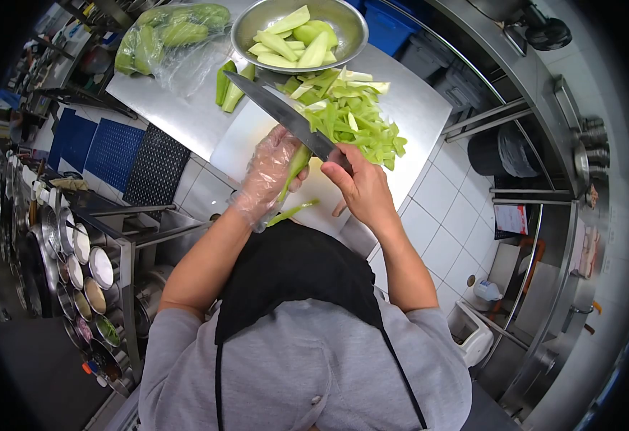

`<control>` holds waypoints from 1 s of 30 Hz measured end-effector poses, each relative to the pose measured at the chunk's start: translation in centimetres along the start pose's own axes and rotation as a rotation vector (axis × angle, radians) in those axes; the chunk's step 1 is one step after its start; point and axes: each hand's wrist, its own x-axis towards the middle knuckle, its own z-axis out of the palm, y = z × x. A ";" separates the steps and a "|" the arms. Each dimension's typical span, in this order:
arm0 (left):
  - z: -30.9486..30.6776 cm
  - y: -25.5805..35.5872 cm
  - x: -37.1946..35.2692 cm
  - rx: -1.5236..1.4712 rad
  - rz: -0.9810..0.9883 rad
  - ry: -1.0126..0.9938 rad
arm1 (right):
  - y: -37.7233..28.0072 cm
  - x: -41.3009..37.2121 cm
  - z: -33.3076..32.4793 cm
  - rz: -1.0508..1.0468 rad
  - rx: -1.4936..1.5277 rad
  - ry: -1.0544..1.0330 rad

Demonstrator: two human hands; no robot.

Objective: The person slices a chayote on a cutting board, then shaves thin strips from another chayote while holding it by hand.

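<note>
My left hand (262,174), in a clear plastic glove, is closed around a long green vegetable piece (298,165), perhaps cucumber or gourd. My right hand (366,188), bare, grips a large kitchen knife (278,109) by its handle. The blade points up and left, crossing just above the left hand at the upper end of the piece. Below them is a white cutting board (234,147) with a thin green peel strip (296,211) near me. A heap of green peelings (361,118) lies to the right of the blade. Two unpeeled green wedges (231,87) lie near the knife tip.
A steel bowl (361,36) of pale peeled wedges stands at the back of the steel table (418,108). Left of it, a clear plastic bag (181,43) holds several whole green vegetables. A shelf rack with pans (102,267) stands at left, a black bin (505,154) at right.
</note>
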 end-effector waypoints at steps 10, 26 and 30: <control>-1.6 0.9 -1.9 0.093 -0.100 -0.241 | 0.6 1.1 -1.8 0.321 0.304 -0.179; -11.0 3.6 -3.7 -0.267 0.364 0.345 | 4.3 -5.7 -4.5 0.147 -0.401 -0.583; -10.4 3.3 -2.9 -0.417 0.269 0.281 | 5.1 -3.7 -5.7 0.325 -0.326 -0.685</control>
